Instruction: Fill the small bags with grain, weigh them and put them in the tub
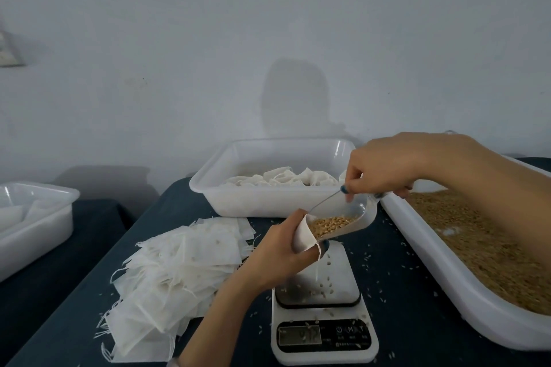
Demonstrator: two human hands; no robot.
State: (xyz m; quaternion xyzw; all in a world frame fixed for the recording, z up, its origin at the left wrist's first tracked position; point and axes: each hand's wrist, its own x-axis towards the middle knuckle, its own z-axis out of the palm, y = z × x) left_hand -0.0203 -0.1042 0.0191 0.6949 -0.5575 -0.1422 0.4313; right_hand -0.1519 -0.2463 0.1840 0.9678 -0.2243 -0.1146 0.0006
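My left hand (280,250) grips a small white bag (304,235) by its open mouth, above the scale (323,328). My right hand (384,167) holds a clear plastic scoop (343,219) by its handle, tilted down to the left. Brown grain lies in the scoop, whose lip sits at the bag's mouth. A few grains fall and lie on the scale's platform. Straight behind stands the white tub (226,185) with several filled bags in it. The large white tray of grain (441,262) is at the right, under my right forearm.
A heap of flat empty bags (176,274) lies on the dark table (399,277) left of the scale. Another white tub (35,223) stands at the far left on a separate surface. Loose grains are scattered around the scale. A plain wall is behind.
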